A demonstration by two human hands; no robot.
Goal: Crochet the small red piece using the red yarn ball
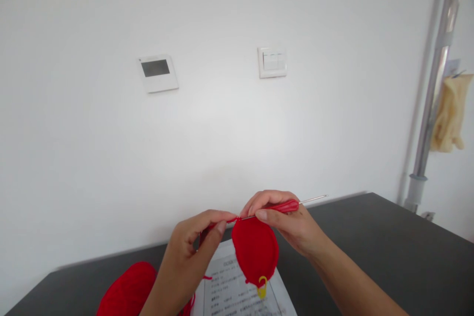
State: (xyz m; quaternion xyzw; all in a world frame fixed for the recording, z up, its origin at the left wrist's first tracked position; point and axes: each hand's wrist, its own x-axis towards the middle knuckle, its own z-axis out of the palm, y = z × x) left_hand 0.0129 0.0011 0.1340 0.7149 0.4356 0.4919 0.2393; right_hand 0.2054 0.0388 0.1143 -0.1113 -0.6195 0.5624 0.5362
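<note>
My right hand [287, 219] is closed on a crochet hook [292, 205] with a red handle and a metal shaft that sticks out to the right. From the hook's tip hangs a round red crocheted piece [255, 249] with a yellow stitch marker [262, 286] clipped at its bottom edge. My left hand [192, 247] pinches the red yarn and the piece's top left edge, fingers closed. Both hands are raised above the table.
A ball of red yarn [128, 289] lies on the dark table [388, 247] at lower left. A printed sheet of paper [231, 291] lies under the hands. On the white wall are a small panel [157, 71] and a light switch [272, 61]. A metal pole [431, 103] with yellowish gloves [450, 113] stands at right.
</note>
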